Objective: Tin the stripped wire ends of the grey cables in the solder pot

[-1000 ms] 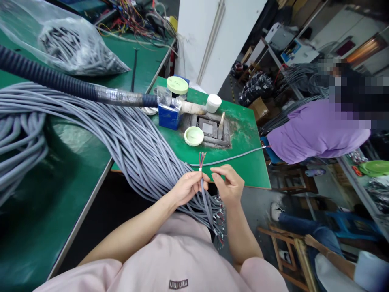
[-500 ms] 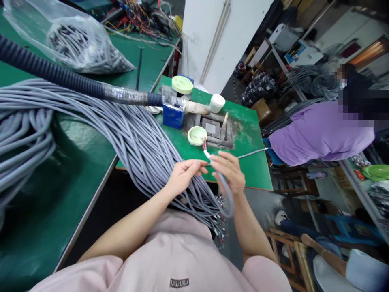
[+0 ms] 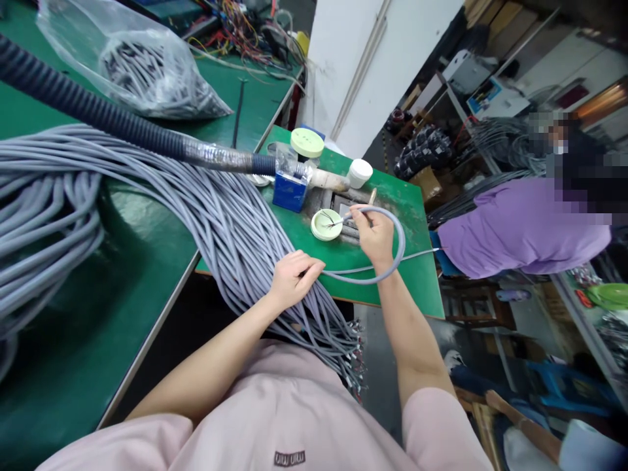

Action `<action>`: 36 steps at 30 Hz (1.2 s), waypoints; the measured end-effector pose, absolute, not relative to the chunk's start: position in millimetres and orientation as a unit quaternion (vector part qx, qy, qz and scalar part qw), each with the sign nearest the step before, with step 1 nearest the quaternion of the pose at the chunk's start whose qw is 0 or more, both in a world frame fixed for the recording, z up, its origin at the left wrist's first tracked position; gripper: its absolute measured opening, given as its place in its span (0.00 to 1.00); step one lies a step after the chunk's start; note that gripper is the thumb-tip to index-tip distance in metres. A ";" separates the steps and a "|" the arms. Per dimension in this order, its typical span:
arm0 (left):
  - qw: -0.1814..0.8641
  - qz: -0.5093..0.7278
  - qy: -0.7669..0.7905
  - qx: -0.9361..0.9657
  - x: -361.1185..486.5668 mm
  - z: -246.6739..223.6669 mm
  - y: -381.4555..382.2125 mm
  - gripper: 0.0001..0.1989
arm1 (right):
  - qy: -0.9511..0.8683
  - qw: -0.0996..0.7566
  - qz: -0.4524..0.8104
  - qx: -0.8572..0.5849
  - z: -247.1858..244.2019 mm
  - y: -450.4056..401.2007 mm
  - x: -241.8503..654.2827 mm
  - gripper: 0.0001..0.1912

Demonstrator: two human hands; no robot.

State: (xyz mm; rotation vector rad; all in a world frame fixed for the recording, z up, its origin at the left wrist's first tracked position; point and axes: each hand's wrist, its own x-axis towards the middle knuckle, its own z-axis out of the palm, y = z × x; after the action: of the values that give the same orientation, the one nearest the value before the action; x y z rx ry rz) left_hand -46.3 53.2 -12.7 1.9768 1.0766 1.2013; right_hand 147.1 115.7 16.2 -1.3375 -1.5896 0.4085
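A grey cable (image 3: 401, 243) curves in a loop over the green table. My right hand (image 3: 373, 232) pinches it close to its stripped end, whose thin wires (image 3: 330, 220) are over or inside a pale green shallow dish (image 3: 318, 229); I cannot tell whether they touch its bottom. My left hand (image 3: 297, 278) is closed around the same cable further back, beside a thick bundle of grey cables (image 3: 235, 216). Another thin grey cable (image 3: 419, 254) runs to the right across the table. Behind the right hand lies a soot-marked metal plate (image 3: 348, 209), partly hidden.
A black corrugated hose (image 3: 98, 111) ends in a nozzle beside a blue box (image 3: 289, 191). Round tubs, one green-lidded (image 3: 307, 142) and one white (image 3: 360, 171), stand behind. A plastic bag of cable pieces (image 3: 147, 72) lies far left. A person in purple (image 3: 520, 229) sits to the right.
My right hand has moved forward and turned the cable's wire end down to the dish, and the cable now forms a wide loop. My left hand has shifted slightly down and left.
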 end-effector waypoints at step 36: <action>0.259 0.464 0.371 0.762 -48.9 -15.6 52.8 0.10 | -0.648 0.512 0.162 -0.540 15.3 130.6 155.1 0.10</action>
State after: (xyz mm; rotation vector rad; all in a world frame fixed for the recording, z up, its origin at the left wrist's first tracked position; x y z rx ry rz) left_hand -48.9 52.8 -15.6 2.0636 1.0063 1.2564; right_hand 155.1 130.6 15.3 -1.2999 -1.5591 0.3905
